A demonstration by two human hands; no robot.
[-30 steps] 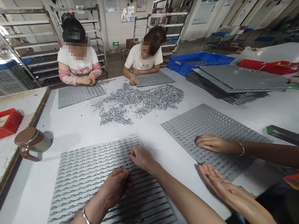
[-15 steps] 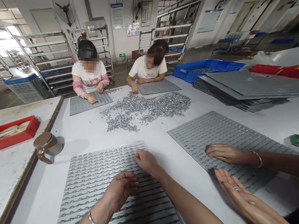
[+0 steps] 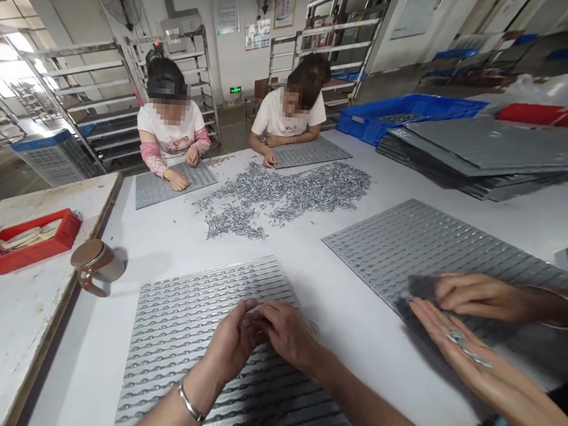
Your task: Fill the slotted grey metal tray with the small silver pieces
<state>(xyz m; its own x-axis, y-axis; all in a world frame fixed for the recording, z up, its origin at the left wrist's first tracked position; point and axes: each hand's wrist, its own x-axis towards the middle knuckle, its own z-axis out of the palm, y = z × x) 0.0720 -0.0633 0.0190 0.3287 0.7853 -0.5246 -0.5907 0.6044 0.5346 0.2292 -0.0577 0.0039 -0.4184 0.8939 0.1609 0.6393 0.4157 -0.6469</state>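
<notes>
In front of me lies a grey ridged board [image 3: 184, 316] with rows of small raised oval pieces along its grooves. Above its middle, my left hand [image 3: 233, 339] is half curled, palm turned inward, with a bracelet at the wrist. My right hand [image 3: 292, 333] meets it, its bent fingertips together at the left fingers. Whatever lies between the two hands is hidden by the fingers. Farther off, a spread heap of small shiny metal pieces [image 3: 305, 192] covers the table's middle.
At right, a co-worker's open palm [image 3: 464, 349] carries several metal pieces beside another ridged board [image 3: 422, 248]. Two people sit opposite with boards. A brown-lidded mug [image 3: 98, 265], red tray [image 3: 33, 247], blue crate [image 3: 361, 124] and stacked grey sheets [image 3: 502, 147] stand around.
My right hand has come back from the board's far right part to my left hand. The co-worker's upper hand at right has drawn back rightward. The whole view has shifted slightly.
</notes>
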